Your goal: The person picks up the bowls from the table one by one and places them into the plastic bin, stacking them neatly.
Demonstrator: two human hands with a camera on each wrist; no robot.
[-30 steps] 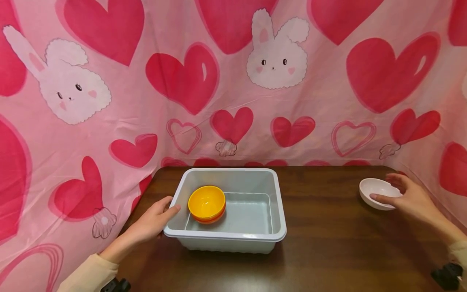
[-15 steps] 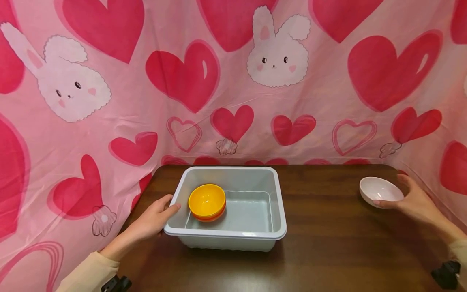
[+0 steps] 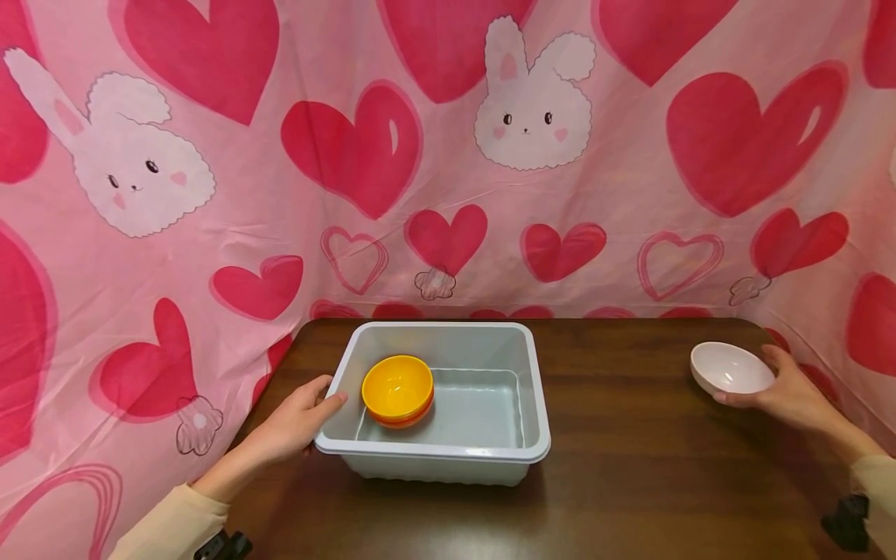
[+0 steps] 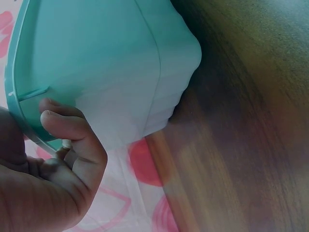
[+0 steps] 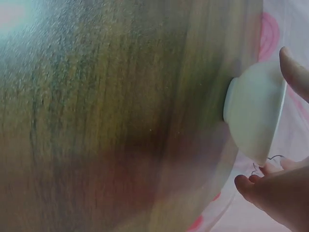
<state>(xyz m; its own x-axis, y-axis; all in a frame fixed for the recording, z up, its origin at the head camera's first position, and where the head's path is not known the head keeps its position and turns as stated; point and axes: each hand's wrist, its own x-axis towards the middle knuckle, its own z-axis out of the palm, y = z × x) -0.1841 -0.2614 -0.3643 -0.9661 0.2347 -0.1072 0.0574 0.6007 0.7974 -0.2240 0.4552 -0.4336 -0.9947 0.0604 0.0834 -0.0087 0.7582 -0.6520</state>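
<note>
A grey plastic tub (image 3: 441, 450) stands on the table. My left hand (image 3: 301, 416) grips its left rim, thumb over the edge and fingers curled beneath, as the left wrist view shows. Inside the tub, at the left, a yellow bowl (image 3: 397, 386) is stacked on an orange one (image 3: 404, 424). At the table's far right is a white bowl (image 3: 731, 369). My right hand (image 3: 798, 394) holds it from the right, its thumb against the near side and its fingers at the far rim. In the right wrist view, the white bowl (image 5: 256, 108) shows side-on between thumb and fingers.
The dark wooden table (image 3: 623, 459) extends between the tub and the white bowl. A pink cloth (image 3: 623, 179) with hearts and rabbits hangs behind the table and along both sides.
My right hand has come in closer around the white bowl, its thumb sliding to the near outer side. The left hand and the tub stay where they were.
</note>
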